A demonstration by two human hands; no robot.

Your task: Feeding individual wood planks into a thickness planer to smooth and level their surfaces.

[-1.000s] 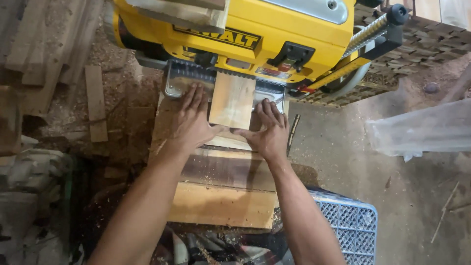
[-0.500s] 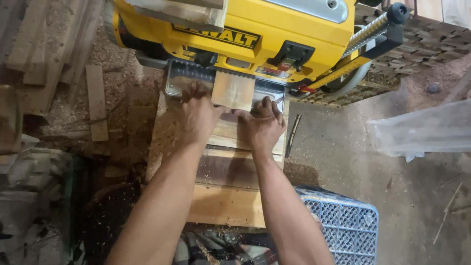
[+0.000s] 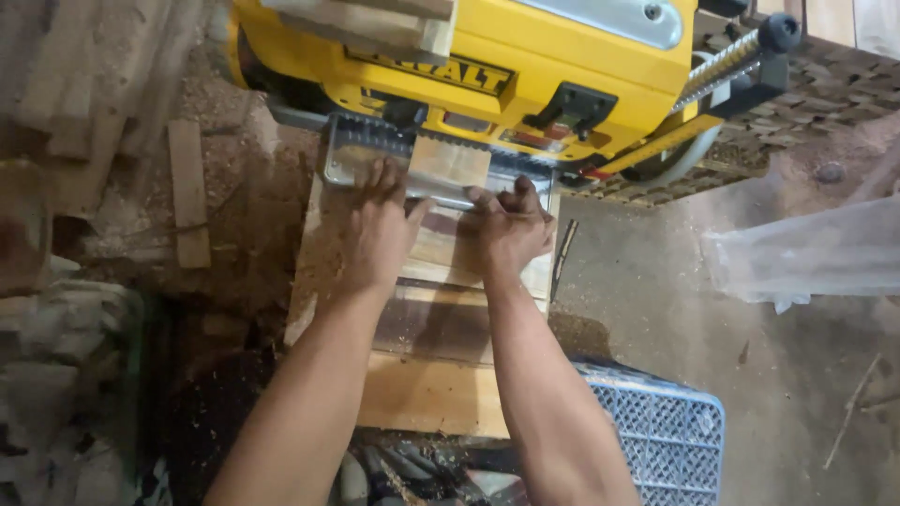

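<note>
A short pale board (image 3: 450,169) lies flat on the metal infeed table (image 3: 342,155) of a yellow planer (image 3: 525,66) that fills the upper middle of the frame. The board's long axis runs up the frame, straight into the planer's mouth, and its far end is already under the housing, so only a short stretch of it shows. Both hands sit at its near end, just below it in the frame. The left hand (image 3: 375,230) lies flat and spread wide, palm down, with its fingertips reaching up along the board's left edge onto the metal table; whether they press the board itself or only the table beside it is hard to tell. The right hand (image 3: 511,230) is curled narrow, knuckles up, thumb and fingers bunched against the board's lower right corner; it grips nothing that can be seen, and seems to bear on the wood. The two hands are about equally near, one on each side of the board's axis. Below them in the frame a longer plank (image 3: 427,394) carries the table. A blue plastic crate (image 3: 661,431) stands at lower right, clear plastic sheet (image 3: 816,248) lies at right, and wood offcuts (image 3: 187,192) rest in sawdust at left.
</note>
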